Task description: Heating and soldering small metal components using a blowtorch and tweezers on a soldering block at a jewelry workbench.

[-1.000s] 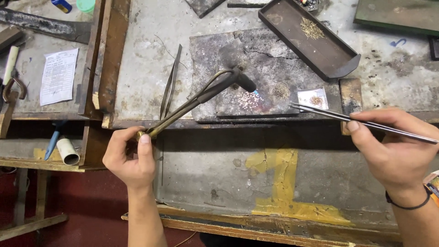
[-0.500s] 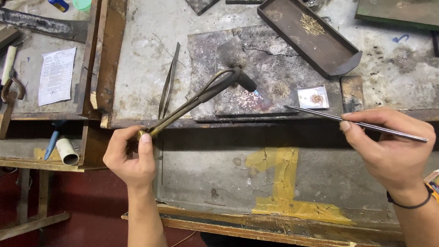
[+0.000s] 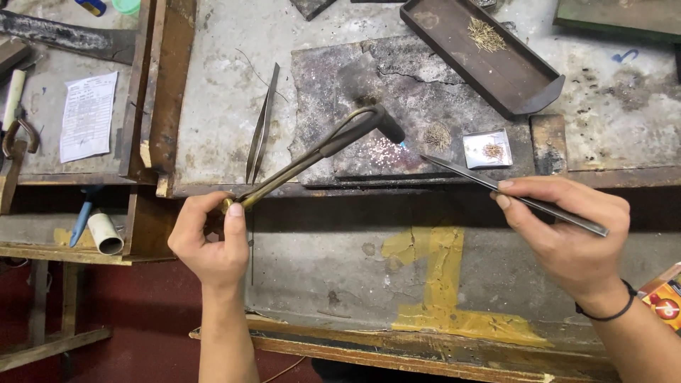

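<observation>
My left hand [image 3: 209,241] grips the brass end of a long blowtorch [image 3: 319,152] whose dark nozzle points at a charred soldering slab [image 3: 418,78]. A small blue flame shows at the nozzle tip, over a patch of tiny bright pieces [image 3: 386,151]. My right hand [image 3: 567,230] pinches long steel tweezers [image 3: 496,188], their tip reaching toward the bright pieces from the right. A small square metal dish [image 3: 486,149] with fine wire bits sits just past the tweezer tip.
A second pair of tweezers [image 3: 262,124] lies left of the slab. A dark rectangular tray [image 3: 511,71] with wire snippets stands at the back right. A paper slip [image 3: 87,115], pliers [image 3: 14,142] and a white roll [image 3: 105,232] lie at the left.
The tweezers in my right hand have swung left and down, their tip now closer to the bright pieces. The torch stays in place, with a blue flame visible at its nozzle.
</observation>
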